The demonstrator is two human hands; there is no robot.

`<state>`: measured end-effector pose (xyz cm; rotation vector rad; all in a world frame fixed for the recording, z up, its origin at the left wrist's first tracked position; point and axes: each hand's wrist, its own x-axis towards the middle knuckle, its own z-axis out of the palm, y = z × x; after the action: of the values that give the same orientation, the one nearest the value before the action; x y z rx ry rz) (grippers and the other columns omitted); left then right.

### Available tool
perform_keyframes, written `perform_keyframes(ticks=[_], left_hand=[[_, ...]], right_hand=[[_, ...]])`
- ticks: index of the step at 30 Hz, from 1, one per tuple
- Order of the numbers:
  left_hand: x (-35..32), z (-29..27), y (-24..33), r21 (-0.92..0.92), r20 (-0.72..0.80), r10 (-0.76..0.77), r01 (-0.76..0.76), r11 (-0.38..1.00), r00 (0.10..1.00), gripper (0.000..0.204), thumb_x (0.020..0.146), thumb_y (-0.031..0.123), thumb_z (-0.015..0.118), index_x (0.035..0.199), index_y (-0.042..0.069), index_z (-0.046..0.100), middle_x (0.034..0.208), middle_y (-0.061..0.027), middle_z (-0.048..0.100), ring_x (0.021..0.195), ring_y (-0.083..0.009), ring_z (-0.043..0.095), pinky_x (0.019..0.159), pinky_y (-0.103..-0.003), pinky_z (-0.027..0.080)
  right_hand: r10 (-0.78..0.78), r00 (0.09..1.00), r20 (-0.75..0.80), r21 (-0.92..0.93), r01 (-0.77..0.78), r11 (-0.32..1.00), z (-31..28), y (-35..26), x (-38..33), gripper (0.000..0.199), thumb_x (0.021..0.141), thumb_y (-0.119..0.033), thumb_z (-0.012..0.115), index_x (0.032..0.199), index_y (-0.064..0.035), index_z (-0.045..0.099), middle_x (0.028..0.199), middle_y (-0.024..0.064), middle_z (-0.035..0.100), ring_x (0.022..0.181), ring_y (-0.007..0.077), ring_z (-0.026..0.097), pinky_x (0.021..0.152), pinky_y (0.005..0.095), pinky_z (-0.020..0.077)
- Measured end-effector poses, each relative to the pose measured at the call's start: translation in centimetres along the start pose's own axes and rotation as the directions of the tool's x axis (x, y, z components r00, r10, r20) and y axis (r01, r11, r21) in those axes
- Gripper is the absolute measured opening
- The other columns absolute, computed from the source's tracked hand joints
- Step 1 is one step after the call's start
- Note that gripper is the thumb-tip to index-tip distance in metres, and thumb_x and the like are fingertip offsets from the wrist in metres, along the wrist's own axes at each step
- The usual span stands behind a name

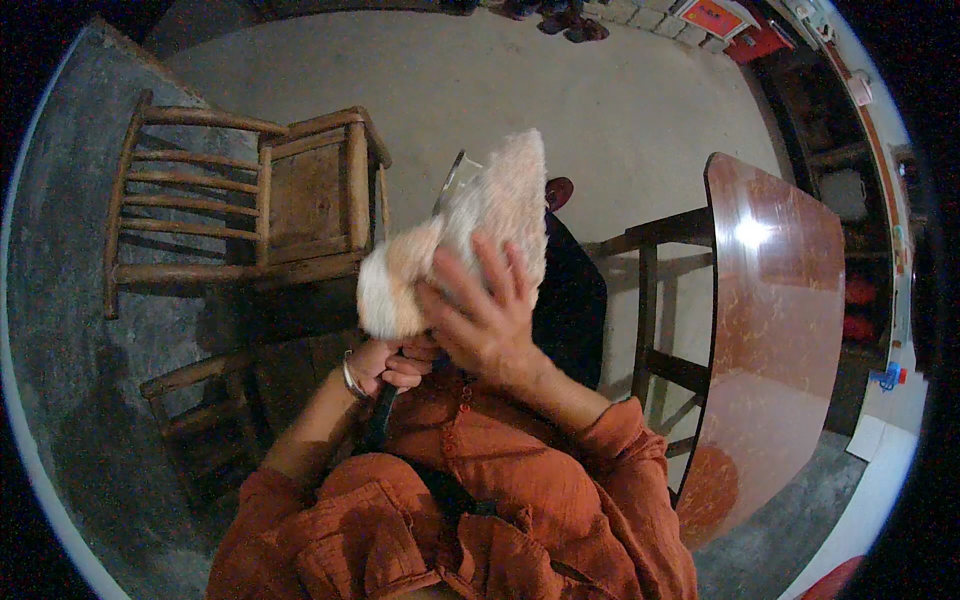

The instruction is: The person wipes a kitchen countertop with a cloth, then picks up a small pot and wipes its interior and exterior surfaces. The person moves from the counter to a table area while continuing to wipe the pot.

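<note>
A fluffy peach-and-white cloth [500, 200] is draped over a flat, shiny-edged tool [460, 178] in front of my chest. Only a thin strip of the tool shows past the cloth, so its kind stays hidden. My left hand [395, 365], with a bracelet at the wrist, is closed round its dark handle [380, 420], which juts out below the fist. Spread across the cloth, my right hand [485, 315] presses it against the tool; its fingers are slightly blurred by motion.
A wooden chair [195, 190] stands on the left, with another wooden chair [200, 400] nearer to me. On the right is a glossy reddish-brown table [770, 330] with dark legs. Shoes [575, 25] lie on the grey floor [400, 80] by the far wall.
</note>
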<state>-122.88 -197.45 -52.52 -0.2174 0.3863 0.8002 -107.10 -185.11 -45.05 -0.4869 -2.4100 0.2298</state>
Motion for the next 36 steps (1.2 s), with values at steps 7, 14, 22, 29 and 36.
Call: perform_keyframes(ticks=[7,14,22,29,36], left_hand=[[-0.8,3.0,0.0,0.115,-0.014,0.044,-0.042,0.993,0.999,0.032,0.093,0.039,0.039,0.072,0.016,0.041,0.054,0.0083,0.028,0.040,-0.0015,0.024,0.034,-0.017,0.016],[-1.0,4.1,0.6,0.182,-0.024,0.009,-0.005,0.983,1.000,0.021,0.089,0.018,0.049,0.071,0.016,0.039,0.053,0.0085,0.028,0.036,0.0002,0.024,0.030,-0.017,0.018],[-0.1,3.7,-0.2,0.153,-0.112,0.022,-0.004,0.988,0.994,0.007,0.088,0.013,0.049,0.088,0.016,0.042,0.058,0.0081,0.032,0.037,0.0011,0.025,0.030,-0.015,0.019],[-0.3,1.9,-0.6,0.164,-0.152,0.029,-0.004,0.986,0.988,0.007,0.088,0.011,0.049,0.091,0.014,0.043,0.058,0.0086,0.031,0.038,0.0008,0.024,0.031,-0.015,0.019],[-0.2,1.7,-0.3,0.197,0.003,0.021,-0.021,0.980,1.000,0.016,0.090,0.018,0.047,0.075,0.016,0.042,0.057,0.0087,0.031,0.038,-0.0001,0.024,0.032,-0.016,0.018]], right_hand=[[-0.059,0.997,-0.043,0.072,0.062,0.995,0.3,0.8,-1.2,0.032,0.069,-0.021,0.059,0.101,-0.0172,0.064,0.125,0.0031,0.051,0.122,0.0324,0.041,0.103,0.0500,0.0252],[0.273,0.960,0.069,0.349,-0.279,0.894,-0.7,6.3,5.3,0.031,0.076,-0.022,0.060,0.103,-0.0068,0.063,0.108,0.0126,0.058,0.103,0.0315,0.054,0.087,0.0418,0.0424],[0.358,0.639,0.681,0.537,-0.768,0.349,3.2,18.1,5.1,0.031,0.085,-0.026,0.056,0.104,-0.0022,0.062,0.084,0.0088,0.064,0.069,0.0137,0.060,0.063,0.0271,0.0497],[0.543,0.548,0.636,0.544,-0.818,0.189,0.7,14.0,5.4,0.034,0.085,-0.027,0.057,0.104,0.0011,0.060,0.087,0.0081,0.063,0.072,0.0123,0.060,0.065,0.0270,0.0498],[0.180,0.982,-0.049,0.128,-0.173,0.977,-1.6,2.8,2.0,0.036,0.068,-0.020,0.067,0.102,-0.0103,0.062,0.118,0.0115,0.054,0.117,0.0348,0.044,0.100,0.0523,0.0289]])
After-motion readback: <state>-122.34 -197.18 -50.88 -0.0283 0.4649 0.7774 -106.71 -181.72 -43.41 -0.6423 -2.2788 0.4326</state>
